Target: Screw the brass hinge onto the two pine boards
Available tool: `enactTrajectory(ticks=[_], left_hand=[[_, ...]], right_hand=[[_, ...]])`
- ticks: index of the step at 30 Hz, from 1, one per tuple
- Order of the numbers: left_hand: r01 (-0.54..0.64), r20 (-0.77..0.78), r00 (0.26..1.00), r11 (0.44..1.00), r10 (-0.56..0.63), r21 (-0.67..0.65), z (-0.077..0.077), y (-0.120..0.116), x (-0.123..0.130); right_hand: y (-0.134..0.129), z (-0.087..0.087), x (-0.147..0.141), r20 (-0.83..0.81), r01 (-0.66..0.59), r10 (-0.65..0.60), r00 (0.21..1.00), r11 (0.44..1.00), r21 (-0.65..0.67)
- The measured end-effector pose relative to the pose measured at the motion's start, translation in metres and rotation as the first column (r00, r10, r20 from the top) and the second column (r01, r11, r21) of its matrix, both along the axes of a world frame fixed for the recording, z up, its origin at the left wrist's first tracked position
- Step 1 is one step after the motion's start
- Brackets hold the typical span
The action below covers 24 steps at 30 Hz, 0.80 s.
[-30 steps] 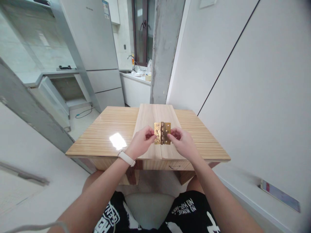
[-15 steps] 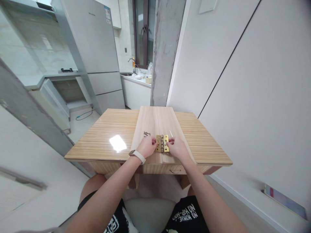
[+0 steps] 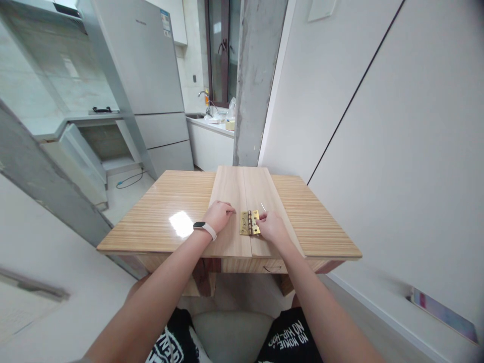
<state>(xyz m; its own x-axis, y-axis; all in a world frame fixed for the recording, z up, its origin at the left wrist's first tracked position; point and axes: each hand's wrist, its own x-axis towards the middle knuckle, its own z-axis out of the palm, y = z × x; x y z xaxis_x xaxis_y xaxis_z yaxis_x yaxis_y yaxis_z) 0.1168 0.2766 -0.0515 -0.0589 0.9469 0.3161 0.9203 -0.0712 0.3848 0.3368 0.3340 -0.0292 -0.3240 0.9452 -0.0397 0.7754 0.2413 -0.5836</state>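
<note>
1. Hinge (image 3: 244, 223): brass-coloured metal, smooth and shiny.
2. Boards (image 3: 231, 184): pale wood, smooth, matt, with faint grain.
3. Desk (image 3: 179, 189): striped wood-grain top, glossy enough to mirror a bright patch of light.
4. Watch (image 3: 204, 228): dark glossy screen; pale, smooth strap, rubber-like.
5. Pillar (image 3: 254, 85): bare grey concrete by its look, rough and matt.
6. Fridge (image 3: 155, 65): silvery, smooth, softly sheened.
7. Shorts (image 3: 291, 330): matt black cloth, printed white.

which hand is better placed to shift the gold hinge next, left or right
The right hand, probably: its fingers touch the hinge at its right edge, while the left hand is apart from it, over the left board.
</note>
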Motion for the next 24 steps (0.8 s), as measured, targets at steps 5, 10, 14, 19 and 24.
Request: enactTrajectory(ticks=[5,10,14,19,24], left_hand=[[-0.083,-0.032,0.996,0.996,0.084,0.016,0.007,0.000,-0.006],[-0.027,-0.047,0.998,0.990,0.034,0.141,0.016,-0.020,0.015],[0.166,-0.056,0.985,0.983,-0.162,0.073,0.015,-0.043,0.041],[0.212,-0.050,0.977,0.973,-0.208,0.093,-0.003,-0.059,0.053],[0.196,-0.064,0.980,0.974,-0.189,0.117,-0.014,-0.062,0.054]], right_hand=[[0.001,0.000,-0.004,0.106,-0.043,0.035,0.994,0.996,0.075],[-0.010,0.000,-0.002,0.214,-0.111,0.070,0.974,0.976,0.185],[-0.022,-0.004,0.004,0.225,-0.168,0.107,0.968,0.947,0.273],[-0.045,-0.020,0.015,0.192,-0.327,0.266,0.945,0.804,0.497],[-0.060,-0.037,0.021,0.131,-0.305,0.285,0.950,0.743,0.596]])
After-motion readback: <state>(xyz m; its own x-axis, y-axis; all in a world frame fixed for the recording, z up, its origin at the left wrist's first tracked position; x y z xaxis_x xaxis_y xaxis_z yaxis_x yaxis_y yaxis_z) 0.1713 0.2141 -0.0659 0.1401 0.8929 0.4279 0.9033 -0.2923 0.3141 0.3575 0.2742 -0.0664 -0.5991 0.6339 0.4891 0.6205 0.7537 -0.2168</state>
